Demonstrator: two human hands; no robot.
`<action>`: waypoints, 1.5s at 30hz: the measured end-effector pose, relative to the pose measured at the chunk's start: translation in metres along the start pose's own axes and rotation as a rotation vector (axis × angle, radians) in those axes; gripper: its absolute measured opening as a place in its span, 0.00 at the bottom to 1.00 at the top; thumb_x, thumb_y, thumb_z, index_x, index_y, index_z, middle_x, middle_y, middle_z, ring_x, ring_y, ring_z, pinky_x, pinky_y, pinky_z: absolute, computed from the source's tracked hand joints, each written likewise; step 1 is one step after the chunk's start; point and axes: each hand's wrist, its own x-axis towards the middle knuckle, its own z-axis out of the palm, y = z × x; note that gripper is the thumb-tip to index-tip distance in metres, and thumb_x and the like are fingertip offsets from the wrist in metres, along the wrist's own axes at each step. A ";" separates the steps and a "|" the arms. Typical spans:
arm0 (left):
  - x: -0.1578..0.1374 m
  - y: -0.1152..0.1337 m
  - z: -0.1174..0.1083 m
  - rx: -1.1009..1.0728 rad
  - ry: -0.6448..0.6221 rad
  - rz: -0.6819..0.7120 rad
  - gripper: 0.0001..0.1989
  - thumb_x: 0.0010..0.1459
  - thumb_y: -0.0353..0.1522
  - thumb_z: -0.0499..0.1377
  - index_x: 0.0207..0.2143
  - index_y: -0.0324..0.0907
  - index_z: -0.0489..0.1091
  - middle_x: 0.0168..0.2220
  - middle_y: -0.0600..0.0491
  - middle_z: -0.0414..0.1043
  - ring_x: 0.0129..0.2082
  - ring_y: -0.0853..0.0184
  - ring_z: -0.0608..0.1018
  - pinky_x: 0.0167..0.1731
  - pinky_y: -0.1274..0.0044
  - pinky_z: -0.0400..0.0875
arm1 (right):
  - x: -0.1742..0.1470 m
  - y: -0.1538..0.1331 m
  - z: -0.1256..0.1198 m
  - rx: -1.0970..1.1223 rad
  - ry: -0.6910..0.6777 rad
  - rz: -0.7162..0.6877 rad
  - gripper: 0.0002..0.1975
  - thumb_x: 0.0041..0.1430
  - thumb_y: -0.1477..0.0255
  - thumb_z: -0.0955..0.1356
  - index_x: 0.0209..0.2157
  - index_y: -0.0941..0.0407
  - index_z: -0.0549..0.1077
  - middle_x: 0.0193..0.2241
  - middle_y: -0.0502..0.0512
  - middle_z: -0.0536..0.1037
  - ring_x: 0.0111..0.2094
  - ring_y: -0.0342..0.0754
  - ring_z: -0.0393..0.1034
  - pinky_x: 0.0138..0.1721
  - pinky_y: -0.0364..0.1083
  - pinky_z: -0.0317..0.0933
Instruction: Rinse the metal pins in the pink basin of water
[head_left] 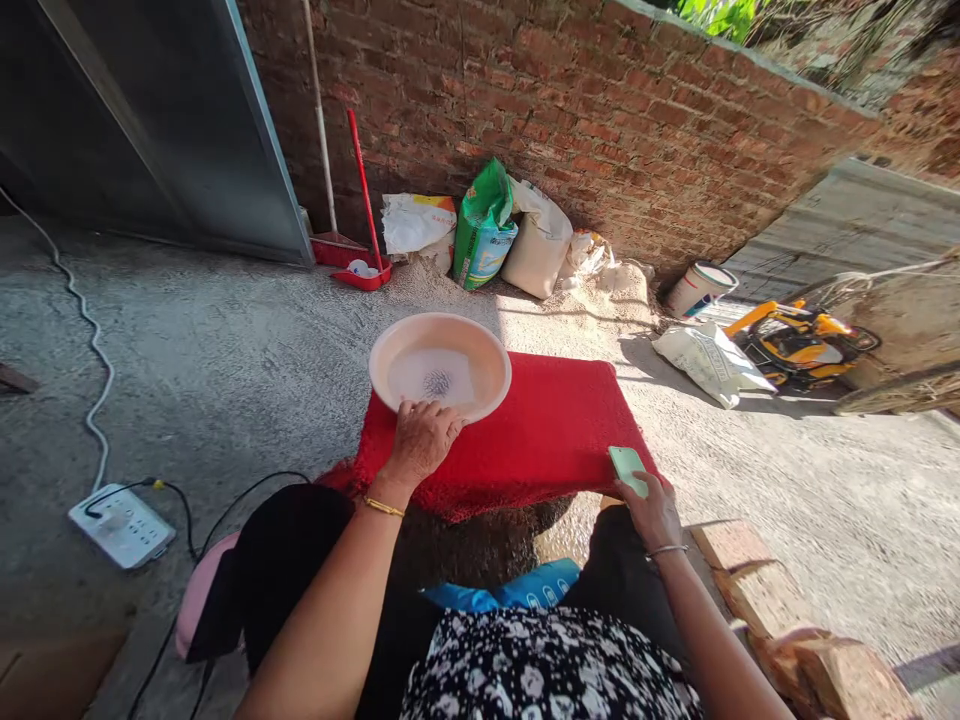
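A round, pale pink basin (384, 392) stands on the left end of a red fabric cover (559, 410) spread over a low surface before me. Inside it lies something whitish with a small dark speckled patch, which I cannot make out. My left hand (426, 438) grips the basin's near rim, its fingers curled over the edge. At the cover's near right corner, my right hand (654, 508) holds a flat, pale green rectangular piece (627, 464) by its near end. Fingers of the right hand partly hide that piece.
A power strip (124, 527) with cables lies on the floor at left. Against the brick wall (525, 90) stand a red dustpan (367, 275), a green sack (484, 225), a beige sack (536, 250) and a bucket (697, 290). Bricks (772, 590) lie at right.
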 end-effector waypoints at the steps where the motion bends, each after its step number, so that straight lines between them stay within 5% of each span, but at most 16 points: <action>1: 0.000 -0.001 0.000 0.000 0.005 0.001 0.17 0.65 0.40 0.47 0.36 0.43 0.73 0.35 0.47 0.73 0.38 0.58 0.72 0.44 0.64 0.55 | -0.002 0.002 0.000 0.026 0.014 0.006 0.24 0.55 0.54 0.65 0.47 0.56 0.70 0.37 0.58 0.67 0.44 0.58 0.63 0.42 0.53 0.61; 4: 0.000 -0.003 0.001 -0.010 0.032 0.003 0.17 0.65 0.40 0.47 0.37 0.43 0.73 0.35 0.47 0.73 0.38 0.59 0.72 0.44 0.64 0.56 | -0.026 -0.030 0.010 0.139 -0.004 -0.222 0.23 0.57 0.54 0.64 0.47 0.54 0.69 0.38 0.58 0.67 0.44 0.56 0.63 0.44 0.53 0.61; 8: 0.000 -0.005 0.002 -0.013 0.057 -0.018 0.14 0.64 0.38 0.49 0.39 0.43 0.73 0.36 0.48 0.73 0.39 0.59 0.72 0.43 0.66 0.57 | -0.082 -0.118 0.032 0.234 -0.149 -0.691 0.19 0.59 0.59 0.65 0.49 0.52 0.68 0.43 0.58 0.66 0.44 0.53 0.62 0.46 0.51 0.61; 12: 0.001 -0.005 0.001 0.017 0.028 -0.028 0.14 0.64 0.37 0.48 0.38 0.44 0.72 0.36 0.49 0.73 0.38 0.59 0.72 0.43 0.66 0.56 | -0.111 -0.175 0.045 0.133 -0.215 -0.914 0.21 0.56 0.62 0.69 0.51 0.50 0.69 0.47 0.59 0.64 0.44 0.53 0.61 0.46 0.52 0.61; 15: 0.002 -0.004 0.000 0.024 0.006 -0.017 0.15 0.65 0.38 0.47 0.38 0.44 0.72 0.36 0.49 0.74 0.38 0.58 0.72 0.44 0.64 0.56 | -0.102 -0.165 0.048 0.093 -0.207 -0.860 0.21 0.56 0.62 0.69 0.51 0.50 0.68 0.47 0.59 0.65 0.44 0.53 0.61 0.46 0.52 0.61; 20: 0.002 -0.005 0.002 0.018 0.003 -0.011 0.18 0.65 0.40 0.46 0.40 0.44 0.73 0.37 0.48 0.74 0.39 0.57 0.73 0.44 0.63 0.55 | -0.063 -0.072 0.037 0.132 -0.092 -0.563 0.20 0.58 0.59 0.66 0.51 0.51 0.68 0.44 0.58 0.66 0.44 0.53 0.63 0.46 0.52 0.61; 25: 0.002 -0.006 0.003 0.016 0.002 -0.021 0.19 0.65 0.41 0.45 0.38 0.44 0.74 0.35 0.48 0.74 0.37 0.58 0.73 0.43 0.65 0.56 | -0.022 0.027 0.006 0.165 0.017 0.004 0.26 0.53 0.52 0.65 0.48 0.55 0.70 0.39 0.59 0.67 0.42 0.55 0.64 0.44 0.53 0.60; 28: 0.003 -0.005 0.003 0.048 0.006 -0.015 0.19 0.65 0.40 0.45 0.38 0.44 0.74 0.35 0.48 0.74 0.37 0.58 0.73 0.43 0.64 0.56 | -0.011 0.050 -0.010 0.168 0.075 0.284 0.31 0.50 0.50 0.65 0.49 0.56 0.70 0.38 0.60 0.68 0.42 0.57 0.64 0.42 0.53 0.60; 31: 0.003 -0.004 0.003 0.066 0.008 -0.012 0.18 0.65 0.40 0.46 0.38 0.45 0.73 0.35 0.49 0.75 0.37 0.58 0.73 0.43 0.64 0.55 | -0.018 0.032 -0.010 0.250 0.094 0.206 0.31 0.49 0.48 0.65 0.48 0.54 0.70 0.38 0.57 0.68 0.43 0.56 0.64 0.43 0.53 0.60; 38: 0.003 -0.006 0.005 0.084 0.018 0.002 0.18 0.65 0.40 0.45 0.39 0.44 0.73 0.36 0.49 0.75 0.36 0.58 0.73 0.43 0.65 0.56 | -0.062 -0.076 0.021 0.284 -0.058 -0.475 0.18 0.58 0.57 0.66 0.47 0.51 0.70 0.41 0.57 0.67 0.43 0.52 0.64 0.44 0.50 0.62; 41: 0.004 -0.006 0.004 0.087 0.024 0.012 0.19 0.65 0.40 0.45 0.38 0.44 0.73 0.36 0.49 0.76 0.37 0.58 0.73 0.44 0.64 0.55 | -0.061 -0.085 0.027 0.205 -0.077 -0.527 0.18 0.58 0.59 0.67 0.47 0.51 0.71 0.42 0.57 0.67 0.43 0.52 0.64 0.44 0.50 0.62; 45: 0.004 -0.004 0.002 0.066 0.007 0.003 0.20 0.66 0.40 0.44 0.38 0.44 0.73 0.36 0.48 0.75 0.37 0.58 0.74 0.43 0.64 0.56 | -0.040 -0.044 0.023 0.116 -0.034 -0.345 0.18 0.57 0.58 0.66 0.46 0.51 0.72 0.38 0.55 0.67 0.41 0.51 0.65 0.43 0.50 0.62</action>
